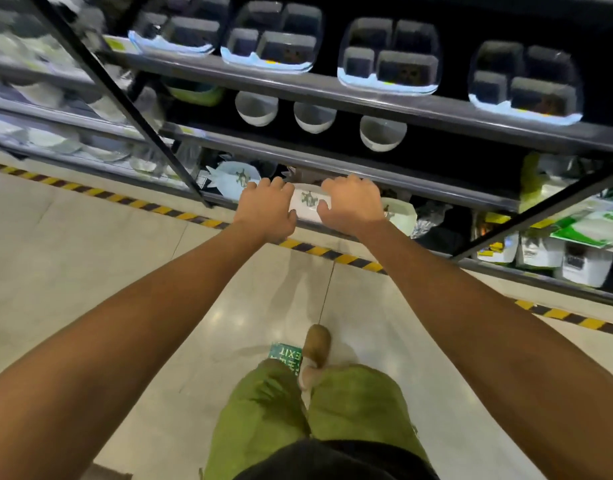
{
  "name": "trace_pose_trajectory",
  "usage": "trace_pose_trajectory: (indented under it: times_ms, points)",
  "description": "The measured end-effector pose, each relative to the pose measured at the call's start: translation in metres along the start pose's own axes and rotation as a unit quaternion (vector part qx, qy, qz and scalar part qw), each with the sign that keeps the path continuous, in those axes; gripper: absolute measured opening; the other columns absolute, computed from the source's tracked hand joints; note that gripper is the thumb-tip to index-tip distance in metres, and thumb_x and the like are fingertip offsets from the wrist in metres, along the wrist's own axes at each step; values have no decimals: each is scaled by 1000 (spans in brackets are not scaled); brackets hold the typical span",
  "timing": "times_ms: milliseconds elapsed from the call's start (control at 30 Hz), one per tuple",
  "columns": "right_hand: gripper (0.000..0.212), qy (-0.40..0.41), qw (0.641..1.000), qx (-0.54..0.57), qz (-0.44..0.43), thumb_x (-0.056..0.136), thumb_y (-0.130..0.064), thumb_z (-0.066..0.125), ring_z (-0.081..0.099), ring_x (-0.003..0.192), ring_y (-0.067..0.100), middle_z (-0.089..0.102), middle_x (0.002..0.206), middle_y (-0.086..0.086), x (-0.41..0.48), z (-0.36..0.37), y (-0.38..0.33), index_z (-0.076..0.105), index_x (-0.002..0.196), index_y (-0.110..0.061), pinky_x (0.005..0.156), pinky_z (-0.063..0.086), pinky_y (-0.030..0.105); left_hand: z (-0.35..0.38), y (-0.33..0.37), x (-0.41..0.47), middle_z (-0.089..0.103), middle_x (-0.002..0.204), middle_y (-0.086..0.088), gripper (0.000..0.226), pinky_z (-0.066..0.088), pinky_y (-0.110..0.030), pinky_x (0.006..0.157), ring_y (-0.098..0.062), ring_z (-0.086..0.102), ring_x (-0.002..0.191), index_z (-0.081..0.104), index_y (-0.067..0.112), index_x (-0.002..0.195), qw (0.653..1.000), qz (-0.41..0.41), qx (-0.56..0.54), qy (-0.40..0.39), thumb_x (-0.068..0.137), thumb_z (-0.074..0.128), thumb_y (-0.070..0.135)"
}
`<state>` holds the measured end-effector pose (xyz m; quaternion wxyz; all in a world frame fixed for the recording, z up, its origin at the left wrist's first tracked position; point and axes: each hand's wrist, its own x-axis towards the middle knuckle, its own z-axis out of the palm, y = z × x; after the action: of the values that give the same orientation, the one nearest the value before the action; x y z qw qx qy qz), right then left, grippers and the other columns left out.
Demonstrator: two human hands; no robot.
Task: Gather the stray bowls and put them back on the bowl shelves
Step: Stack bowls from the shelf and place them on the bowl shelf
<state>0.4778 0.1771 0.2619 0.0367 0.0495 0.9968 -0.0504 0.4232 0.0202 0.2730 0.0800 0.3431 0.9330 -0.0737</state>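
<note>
Down I went to the low row, both arms stretched out, and there it was, dead centre of the frame: the white glossy bowl with a dark green print (310, 201), right at the front edge of the dark grey metal bottom shelf (526, 277). My left hand (267, 207) had its fingers curled over the bowl's left rim, thumb down near the front. My right hand (350, 202) did the same on the right rim, so the bowl was clamped between the two. I couldn't tell whether it was sitting on the shelf or hanging in my grip, because my hands covered its base.

It was tight quarters. A pale fish-shaped dish with the same print (228, 183) lay just beside my left knuckles, and a white dish with a greenish inside (400, 213) sat just beside my right wrist. The next shelf's front edge ran close over my fingers, with three plain white round bowls (314, 117) lined up above it.

As I judged it, the risks were these. I only had the rims of a smooth bowl, so a tilt could have slid it out onto the hard floor by the yellow-and-black striped tape (318, 251). A wide right elbow could have nudged the neighbouring dish off its edge. Lifting too sharply could have rapped my knuckles, or the bowl, on the shelf above.
</note>
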Motion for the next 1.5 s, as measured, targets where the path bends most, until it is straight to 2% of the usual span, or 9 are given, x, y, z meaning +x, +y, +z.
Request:
trace_pose_trajectory:
  times_ms: [100, 233, 367, 600, 667, 767, 900, 1333, 1500]
  points:
    - [38, -10, 1000, 0, 20, 91, -37, 44, 55, 109, 29, 63, 115, 7, 30, 6, 3, 56, 120, -15, 88, 41, 37, 4, -16, 31, 53, 124, -11, 42, 40, -44, 97, -31, 50, 114, 47, 11, 123, 1000, 0, -6, -13, 89, 46, 36]
    - [33, 55, 998, 19, 26, 84, -32, 48, 62, 89, 34, 69, 90, 12, 59, 31, 13, 66, 99, -9, 74, 45, 35, 22, -30, 73, 54, 121, -11, 39, 40, -43, 97, -32, 50, 113, 51, 11, 119, 1000, 9, -26, -11, 88, 50, 35]
    - [41, 14, 998, 4, 56, 87, -35, 45, 59, 105, 30, 68, 110, 7, 93, 65, 31, 61, 119, -15, 84, 46, 36, 55, -37, 122, 55, 121, -8, 42, 38, -40, 97, -30, 51, 113, 52, 11, 121, 999, 36, -11, 5, 87, 50, 37]
    - [39, 76, 984, -72, 143, 79, -33, 43, 62, 79, 30, 69, 81, 9, 147, 137, 71, 70, 94, -9, 69, 48, 34, 126, -35, 228, 53, 130, -12, 49, 35, -45, 101, -31, 49, 119, 51, 9, 127, 988, 120, -6, 100, 86, 50, 36]
    - [40, 86, 983, -68, 146, 81, -32, 42, 61, 84, 33, 67, 86, 12, 164, 154, 88, 66, 99, -6, 73, 45, 38, 144, -29, 254, 57, 120, -11, 45, 38, -43, 95, -31, 52, 111, 53, 9, 122, 981, 137, -15, 135, 86, 48, 36]
    - [40, 148, 969, -101, 167, 76, -35, 39, 62, 65, 31, 64, 67, 10, 180, 186, 115, 67, 79, -7, 58, 45, 34, 168, -19, 293, 60, 109, -11, 42, 42, -43, 85, -32, 56, 101, 56, 8, 115, 963, 168, -13, 208, 86, 47, 37]
    - [37, 199, 954, -143, 172, 78, -36, 42, 60, 62, 30, 64, 65, 8, 196, 231, 146, 66, 78, -9, 56, 41, 30, 203, -7, 335, 63, 98, -12, 44, 47, -39, 74, -32, 60, 88, 60, 7, 108, 938, 204, 11, 281, 83, 42, 38]
    - [35, 382, 896, -183, 130, 77, -32, 41, 56, 55, 29, 58, 58, 9, 197, 262, 177, 62, 66, -6, 49, 33, 29, 233, 14, 365, 57, 116, -13, 52, 42, -41, 82, -33, 54, 105, 50, 7, 126, 919, 171, 2, 355, 91, 39, 43]
    - [43, 386, 894, -160, 162, 84, -34, 33, 53, 67, 32, 58, 70, 12, 195, 251, 196, 62, 83, -2, 53, 27, 32, 231, 19, 367, 58, 118, -12, 51, 42, -40, 82, -31, 54, 106, 50, 8, 125, 923, 153, 0, 353, 91, 40, 44]
